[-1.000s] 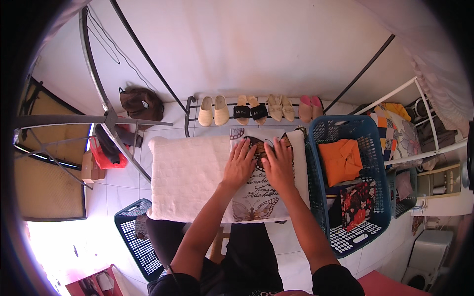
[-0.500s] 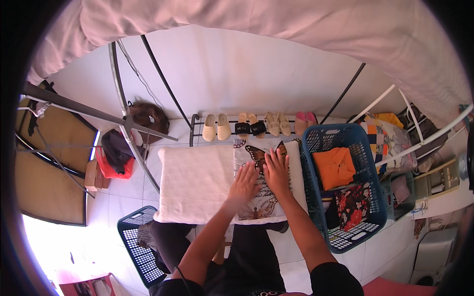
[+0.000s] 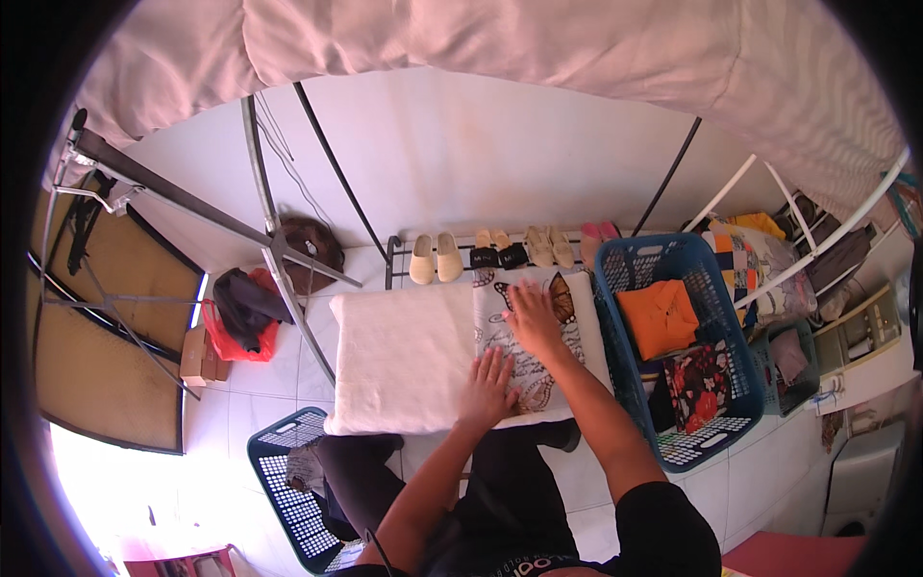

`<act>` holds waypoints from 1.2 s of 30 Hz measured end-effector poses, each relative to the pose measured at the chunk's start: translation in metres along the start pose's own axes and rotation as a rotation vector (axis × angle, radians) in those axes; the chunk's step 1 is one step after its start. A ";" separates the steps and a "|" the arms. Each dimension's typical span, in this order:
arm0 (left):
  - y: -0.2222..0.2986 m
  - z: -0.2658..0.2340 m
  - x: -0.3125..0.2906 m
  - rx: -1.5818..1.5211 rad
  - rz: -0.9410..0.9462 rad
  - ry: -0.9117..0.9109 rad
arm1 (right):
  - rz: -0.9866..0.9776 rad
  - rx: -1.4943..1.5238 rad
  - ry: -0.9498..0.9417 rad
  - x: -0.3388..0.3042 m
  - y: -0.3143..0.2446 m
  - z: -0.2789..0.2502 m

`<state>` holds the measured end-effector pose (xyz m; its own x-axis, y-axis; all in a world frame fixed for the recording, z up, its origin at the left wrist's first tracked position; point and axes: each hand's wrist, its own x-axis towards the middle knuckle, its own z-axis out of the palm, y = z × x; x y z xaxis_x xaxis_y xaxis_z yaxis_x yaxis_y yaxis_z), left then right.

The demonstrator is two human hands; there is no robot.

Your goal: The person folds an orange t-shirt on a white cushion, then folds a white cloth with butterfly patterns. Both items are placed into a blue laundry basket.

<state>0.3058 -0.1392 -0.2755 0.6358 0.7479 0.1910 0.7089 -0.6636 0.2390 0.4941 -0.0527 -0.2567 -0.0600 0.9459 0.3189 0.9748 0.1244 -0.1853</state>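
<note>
A folded piece of butterfly-print cloth, off-white with orange and brown wings and dark script, lies flat on the right part of a surface covered in white cloth. My left hand rests palm down on its lower left edge, fingers spread. Farther up, my right hand presses flat over the upper print, fingers stretched out. Neither hand grips anything. The parts of the print under both palms are hidden.
A blue plastic basket with a folded orange garment and a floral one stands close on the right. Another basket is at lower left. Several pairs of shoes line a rack behind. A metal frame leg rises at left.
My left hand has slid down toward the cloth's near edge. My right hand has shifted slightly left across the upper print. The whole view has also shifted a little.
</note>
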 end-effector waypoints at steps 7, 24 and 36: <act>0.004 -0.003 0.003 0.003 -0.009 -0.014 | -0.212 0.070 -0.159 0.030 -0.012 0.037; 0.008 -0.014 0.010 -0.090 -0.009 -0.036 | 0.058 0.837 0.352 0.115 0.018 0.051; 0.001 -0.009 0.000 -0.069 -0.010 -0.012 | 0.040 -0.006 -0.094 -0.089 0.012 -0.034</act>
<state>0.3040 -0.1400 -0.2663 0.6329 0.7538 0.1767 0.6926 -0.6532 0.3059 0.5181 -0.1451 -0.2558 -0.0408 0.9739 0.2231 0.9780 0.0847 -0.1909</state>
